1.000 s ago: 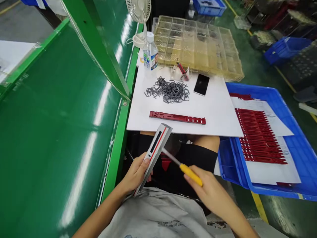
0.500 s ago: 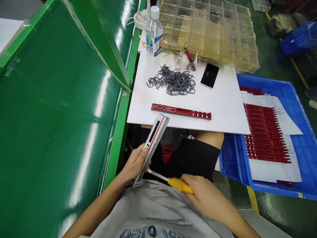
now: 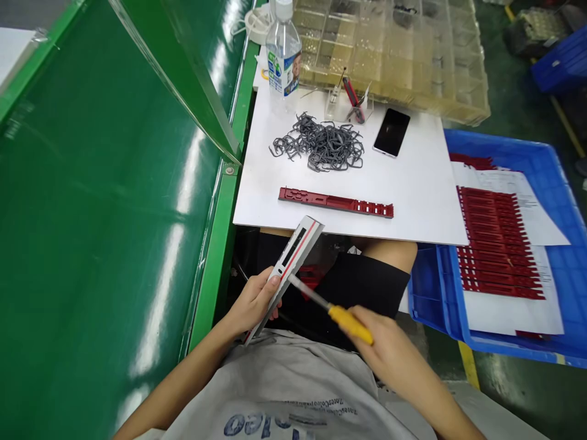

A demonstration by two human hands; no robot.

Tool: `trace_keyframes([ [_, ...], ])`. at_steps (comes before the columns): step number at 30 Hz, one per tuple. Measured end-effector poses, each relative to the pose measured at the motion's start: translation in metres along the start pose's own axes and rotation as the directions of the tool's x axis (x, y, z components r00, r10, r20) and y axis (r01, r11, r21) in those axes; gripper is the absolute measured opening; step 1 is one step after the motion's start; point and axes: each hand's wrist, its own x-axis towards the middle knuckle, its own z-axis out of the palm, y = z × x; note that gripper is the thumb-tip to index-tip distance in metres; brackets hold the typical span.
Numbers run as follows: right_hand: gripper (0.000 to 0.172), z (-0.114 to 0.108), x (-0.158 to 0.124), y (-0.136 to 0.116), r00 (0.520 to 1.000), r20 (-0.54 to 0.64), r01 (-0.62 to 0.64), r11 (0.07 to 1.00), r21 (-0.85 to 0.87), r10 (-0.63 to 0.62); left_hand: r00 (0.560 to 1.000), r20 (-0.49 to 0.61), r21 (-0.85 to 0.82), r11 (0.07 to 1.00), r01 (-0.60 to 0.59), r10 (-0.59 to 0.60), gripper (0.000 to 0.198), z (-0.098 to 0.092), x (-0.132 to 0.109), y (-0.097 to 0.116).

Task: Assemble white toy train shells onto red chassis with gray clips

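Observation:
My left hand grips a long grey panel strip with a red line and a dark slot, tilted over my lap. In my right hand is a screwdriver-like tool with a yellow handle and a metal shaft. The shaft's end meets the strip's right edge just beside my left fingers; its tip shape cannot be made out. Beyond the strip, a dark red slotted plastic strip lies near the front edge of the white table.
A pile of grey curved rubber-like pieces lies on the table, with a phone, a bottle and a small tool holder around it. At right, a blue bin holds red strips on paper. A green frame stands left.
My right hand has moved the yellow-handled tool up along the grey strip, its shaft now higher on the edge. The strip has shifted slightly right. My left hand keeps its grip.

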Motion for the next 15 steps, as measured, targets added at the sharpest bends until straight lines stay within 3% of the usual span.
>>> trace_keyframes([
  [2,0.018,-0.0012,-0.0005,0.0028,0.996,-0.09,-0.009,0.999,0.038,0.013,1.0,-0.022,-0.02,1.0,-0.001,0.0,0.077,0.0004,-0.0001,-0.0004],
  [6,0.01,0.001,-0.002,0.0054,0.984,0.176,0.055,0.993,-0.109,-0.036,0.999,-0.043,-0.004,1.0,-0.019,0.019,0.075,0.0002,-0.0002,-0.0005],
  [7,0.011,0.0017,-0.0019,0.0057,0.983,0.178,0.057,0.991,-0.12,-0.035,0.999,-0.038,-0.002,1.0,-0.017,0.017,0.075,0.0001,0.0,-0.0004],
  [11,0.016,0.0011,0.0019,0.0069,0.997,-0.057,0.042,0.999,-0.027,-0.044,0.999,-0.044,-0.021,1.0,-0.012,0.011,0.074,-0.0011,0.0007,0.0007],
  [15,0.018,-0.0051,0.0069,0.0067,0.991,0.099,0.09,0.995,-0.036,-0.086,0.991,-0.13,-0.042,0.999,-0.027,0.021,0.073,-0.0048,-0.0012,0.0035],
])
